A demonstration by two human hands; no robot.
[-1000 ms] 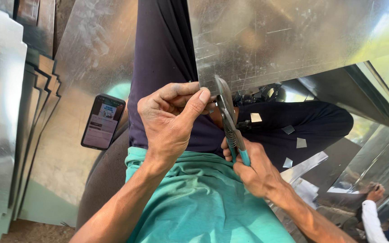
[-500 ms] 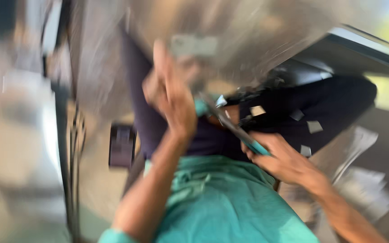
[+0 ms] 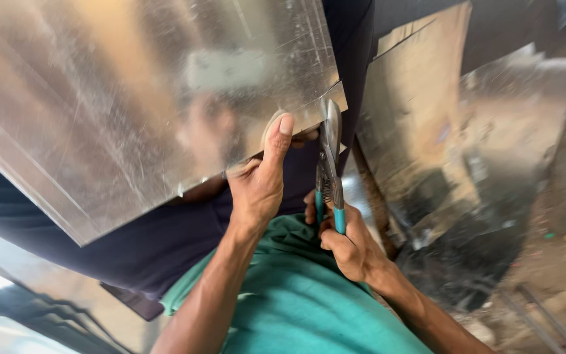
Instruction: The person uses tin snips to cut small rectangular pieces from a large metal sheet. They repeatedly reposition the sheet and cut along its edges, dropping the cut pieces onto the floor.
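Two hands work one metal sheet point(image 3: 132, 98) that now fills the upper left of the view, far closer than a second ago, when it stood higher and farther off with a phone lying at the left; the phone is gone from sight and the blur of the half-second before has settled. The left hand point(image 3: 257, 187) clamps the sheet's near edge, thumb pressed flat on its top face and the other fingers tucked underneath. The right hand point(image 3: 348, 242) is closed round the teal grips of the snips point(image 3: 327, 164), whose blades stand nearly upright and meet the sheet's right corner, just beside the left thumb. Whether the blades are already biting the metal cannot be told; they look nearly shut at the edge. The sheet rests tilted across dark trousers point(image 3: 132, 242), above a green shirt point(image 3: 296, 301). More sheets point(image 3: 420, 131) lean at the right, over a littered floor point(image 3: 545, 262). The swing of the view suggests the sheet has been pulled in and turned, so the work stands at the corner, with the tool lined up on the edge.
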